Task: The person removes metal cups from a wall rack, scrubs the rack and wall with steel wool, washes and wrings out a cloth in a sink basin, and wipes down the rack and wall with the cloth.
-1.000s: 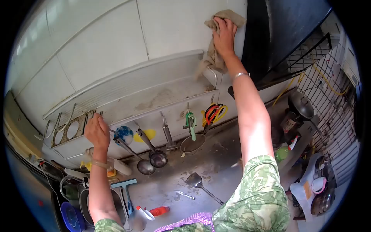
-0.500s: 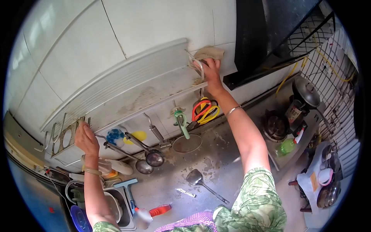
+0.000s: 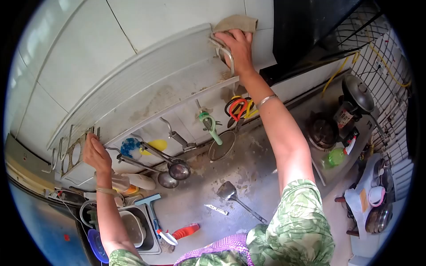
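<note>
A stained metal wall shelf (image 3: 151, 99) runs along the tiles, its tray bare. My left hand (image 3: 96, 153) is closed on the shelf's left front corner, beside a small metal rack (image 3: 73, 155). At the far right end, my right hand (image 3: 238, 49) presses a brown cloth (image 3: 239, 23) against the wall tiles, just past the shelf's bent metal end bracket (image 3: 227, 56). Part of the cloth is hidden under the fingers. From the shelf's front rail hang two ladles (image 3: 179, 169), a green-handled tool (image 3: 211, 126), red-and-yellow-handled scissors (image 3: 237, 108) and a round strainer (image 3: 222, 145).
Below lies a steel counter with a spatula (image 3: 227, 190), a white utility knife (image 3: 216, 209), a blue squeegee (image 3: 151, 208) and a red-handled brush (image 3: 185, 231). A sink (image 3: 148, 248) is at left. At right are a lidded pan (image 3: 358, 93), a stove burner (image 3: 323, 131) and a green spray bottle (image 3: 337, 156).
My right hand and the cloth have moved up the wall, past the shelf's end. My left hand stays at the shelf corner. The view has shifted slightly, and the hanging tools have swung.
</note>
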